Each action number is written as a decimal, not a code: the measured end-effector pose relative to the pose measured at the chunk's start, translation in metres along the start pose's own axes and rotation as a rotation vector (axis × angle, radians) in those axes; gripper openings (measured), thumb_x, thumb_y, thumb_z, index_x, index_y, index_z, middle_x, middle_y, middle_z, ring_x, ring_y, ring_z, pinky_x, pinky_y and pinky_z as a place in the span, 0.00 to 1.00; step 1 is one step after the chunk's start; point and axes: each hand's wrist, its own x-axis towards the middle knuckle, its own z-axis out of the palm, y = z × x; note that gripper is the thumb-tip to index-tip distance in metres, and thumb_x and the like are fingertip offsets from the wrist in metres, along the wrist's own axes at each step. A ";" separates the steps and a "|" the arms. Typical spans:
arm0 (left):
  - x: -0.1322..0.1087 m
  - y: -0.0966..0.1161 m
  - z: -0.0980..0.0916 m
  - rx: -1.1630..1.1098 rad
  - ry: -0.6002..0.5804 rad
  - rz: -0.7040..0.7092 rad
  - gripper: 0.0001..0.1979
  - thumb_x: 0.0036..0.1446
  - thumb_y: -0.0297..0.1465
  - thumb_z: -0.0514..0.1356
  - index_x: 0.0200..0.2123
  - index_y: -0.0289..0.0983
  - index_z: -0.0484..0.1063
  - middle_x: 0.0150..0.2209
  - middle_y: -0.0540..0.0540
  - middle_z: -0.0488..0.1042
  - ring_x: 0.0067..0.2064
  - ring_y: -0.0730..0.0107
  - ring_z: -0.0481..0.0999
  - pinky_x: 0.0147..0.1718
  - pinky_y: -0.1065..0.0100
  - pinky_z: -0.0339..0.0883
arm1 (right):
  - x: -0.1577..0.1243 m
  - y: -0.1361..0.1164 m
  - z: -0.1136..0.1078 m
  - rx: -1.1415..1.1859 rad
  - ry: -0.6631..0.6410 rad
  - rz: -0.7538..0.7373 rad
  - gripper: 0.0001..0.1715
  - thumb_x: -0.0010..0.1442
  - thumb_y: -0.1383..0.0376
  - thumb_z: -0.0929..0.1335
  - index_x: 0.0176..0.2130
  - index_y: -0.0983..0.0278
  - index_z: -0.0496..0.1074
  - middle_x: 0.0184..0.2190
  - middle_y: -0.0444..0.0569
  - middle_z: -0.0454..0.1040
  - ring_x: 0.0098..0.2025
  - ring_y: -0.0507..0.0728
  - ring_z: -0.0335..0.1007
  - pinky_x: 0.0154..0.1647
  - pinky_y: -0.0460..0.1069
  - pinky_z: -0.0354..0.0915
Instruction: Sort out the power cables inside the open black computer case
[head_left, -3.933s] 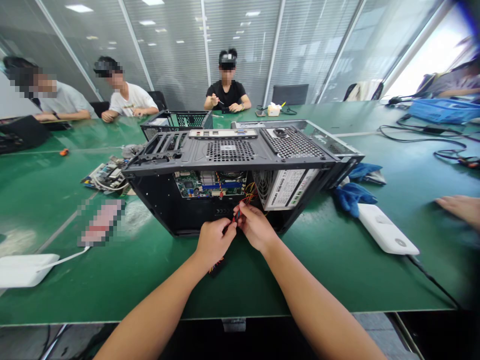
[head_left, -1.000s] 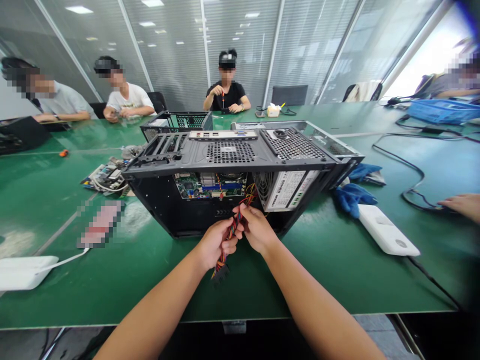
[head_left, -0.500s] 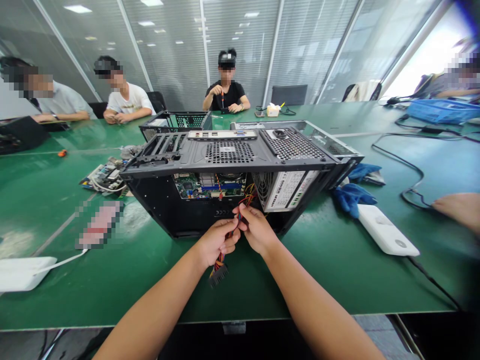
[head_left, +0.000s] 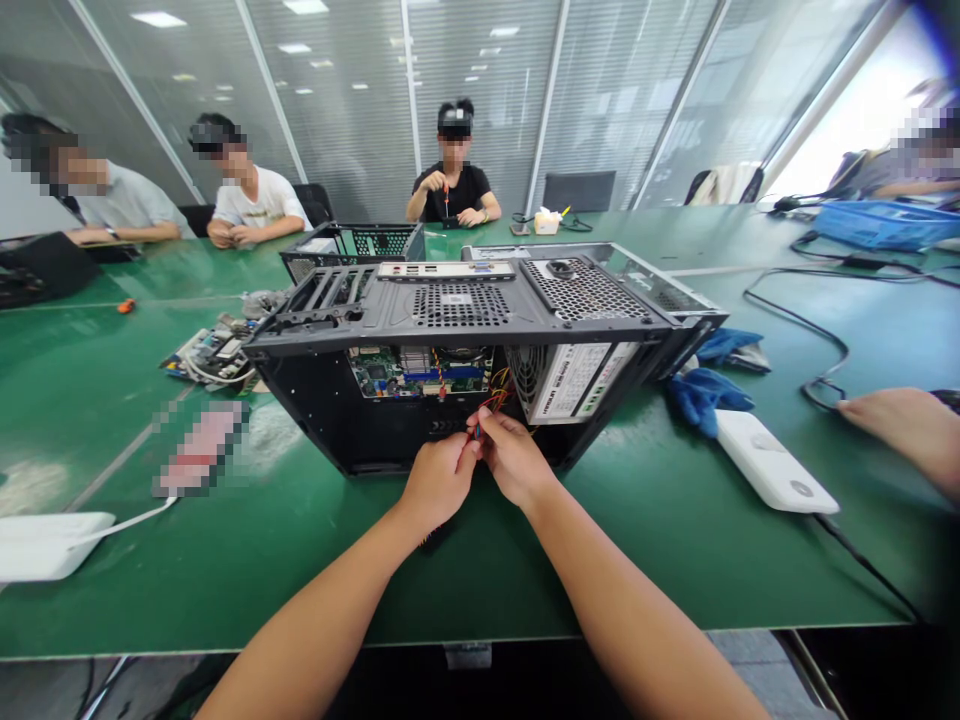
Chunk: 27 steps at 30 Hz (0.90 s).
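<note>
In the head view, my left hand [head_left: 439, 482] and my right hand [head_left: 514, 455] meet at the open side of a black computer case [head_left: 360, 440]. Both are closed on a bundle of coloured power supply cables [head_left: 495, 393], fingertips nearly touching. The cables come out beside the power supply [head_left: 577, 382], which has a white label and a fan. My left hand and wrist mostly hide the bundle's hanging end. Behind the cables, inside the case, sits a green motherboard [head_left: 382, 378].
Right of the case lie a blue cloth or glove [head_left: 705, 400] and a white power bank [head_left: 776, 460] with a black cable. A co-worker's hand [head_left: 900, 430] rests at the far right. Loose circuit boards [head_left: 214, 355] lie left. Other people sit across the green table [head_left: 637, 560].
My left hand has turned over, its back now towards me, covering the black connector that hung below it. My right hand stays almost in place. The co-worker's hand at right has moved further left.
</note>
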 end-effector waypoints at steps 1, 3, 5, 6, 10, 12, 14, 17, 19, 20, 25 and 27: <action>0.000 0.000 0.001 -0.080 -0.026 -0.033 0.13 0.62 0.33 0.51 0.28 0.35 0.69 0.21 0.51 0.67 0.23 0.74 0.66 0.25 0.71 0.55 | 0.000 0.000 0.000 -0.005 0.003 -0.004 0.24 0.43 0.48 0.77 0.27 0.65 0.74 0.19 0.41 0.67 0.20 0.47 0.59 0.23 0.46 0.54; 0.000 0.000 0.001 -0.346 -0.118 -0.160 0.15 0.63 0.36 0.49 0.30 0.36 0.69 0.16 0.55 0.60 0.17 0.77 0.58 0.20 0.73 0.52 | -0.001 0.000 0.000 -0.021 0.000 -0.011 0.24 0.43 0.48 0.76 0.27 0.65 0.74 0.17 0.40 0.65 0.18 0.47 0.57 0.22 0.46 0.52; 0.000 0.000 0.001 -0.639 -0.205 -0.291 0.16 0.63 0.41 0.50 0.32 0.36 0.67 0.14 0.59 0.53 0.14 0.80 0.49 0.15 0.75 0.47 | -0.002 -0.001 0.000 -0.034 -0.017 -0.017 0.23 0.44 0.48 0.76 0.28 0.65 0.74 0.15 0.39 0.64 0.18 0.48 0.56 0.22 0.47 0.52; 0.000 0.000 0.000 -0.757 -0.231 -0.335 0.17 0.62 0.43 0.52 0.32 0.36 0.66 0.14 0.60 0.52 0.13 0.81 0.47 0.14 0.76 0.45 | -0.003 -0.002 0.000 -0.035 -0.027 -0.017 0.23 0.45 0.49 0.76 0.30 0.65 0.75 0.15 0.39 0.64 0.18 0.48 0.57 0.23 0.47 0.53; 0.002 0.000 -0.004 -1.030 -0.291 -0.389 0.17 0.56 0.44 0.60 0.29 0.35 0.64 0.14 0.61 0.51 0.12 0.84 0.46 0.11 0.78 0.44 | -0.006 -0.006 0.001 0.004 -0.055 -0.020 0.21 0.46 0.52 0.75 0.33 0.65 0.75 0.23 0.43 0.71 0.21 0.48 0.61 0.26 0.47 0.56; 0.003 -0.001 -0.006 -1.097 -0.317 -0.398 0.16 0.55 0.43 0.61 0.29 0.35 0.64 0.13 0.61 0.51 0.12 0.84 0.46 0.11 0.78 0.45 | -0.007 -0.008 0.001 0.013 -0.057 -0.015 0.20 0.46 0.53 0.76 0.34 0.64 0.76 0.28 0.44 0.73 0.22 0.48 0.62 0.27 0.47 0.58; 0.003 -0.002 -0.006 -1.106 -0.323 -0.393 0.16 0.55 0.43 0.61 0.29 0.35 0.64 0.13 0.61 0.52 0.12 0.84 0.47 0.10 0.78 0.45 | -0.007 -0.008 0.001 0.003 -0.053 -0.006 0.20 0.46 0.53 0.76 0.35 0.64 0.76 0.30 0.45 0.74 0.23 0.48 0.62 0.27 0.47 0.58; 0.002 -0.003 -0.004 -1.003 -0.294 -0.366 0.17 0.56 0.44 0.60 0.30 0.35 0.65 0.14 0.61 0.53 0.12 0.84 0.48 0.10 0.78 0.46 | -0.006 -0.008 0.001 -0.022 -0.044 0.001 0.21 0.46 0.52 0.76 0.32 0.65 0.75 0.29 0.45 0.75 0.22 0.48 0.61 0.26 0.47 0.57; 0.001 -0.002 -0.003 -0.921 -0.275 -0.345 0.18 0.57 0.46 0.58 0.30 0.35 0.65 0.14 0.60 0.55 0.12 0.83 0.49 0.10 0.78 0.47 | -0.006 -0.007 0.001 -0.038 -0.041 0.004 0.21 0.46 0.51 0.75 0.30 0.65 0.74 0.27 0.45 0.74 0.21 0.48 0.61 0.26 0.47 0.57; 0.000 -0.002 -0.003 -0.889 -0.267 -0.336 0.18 0.57 0.46 0.57 0.30 0.35 0.65 0.14 0.60 0.55 0.12 0.83 0.50 0.11 0.77 0.48 | -0.006 -0.006 0.001 -0.047 -0.040 0.005 0.21 0.46 0.50 0.75 0.30 0.65 0.74 0.26 0.45 0.74 0.21 0.48 0.61 0.25 0.47 0.56; 0.000 -0.001 -0.001 -0.730 -0.230 -0.306 0.17 0.60 0.44 0.52 0.30 0.36 0.65 0.14 0.59 0.55 0.12 0.80 0.52 0.12 0.75 0.50 | -0.005 -0.004 0.000 -0.076 -0.033 0.000 0.22 0.47 0.49 0.75 0.30 0.65 0.73 0.18 0.41 0.67 0.20 0.49 0.61 0.24 0.47 0.55; 0.000 -0.002 -0.001 -0.586 -0.197 -0.269 0.16 0.62 0.42 0.50 0.30 0.36 0.66 0.14 0.58 0.56 0.13 0.79 0.54 0.14 0.75 0.51 | -0.005 -0.004 0.000 -0.076 -0.028 -0.002 0.23 0.47 0.49 0.75 0.30 0.65 0.73 0.17 0.40 0.67 0.19 0.49 0.61 0.24 0.47 0.55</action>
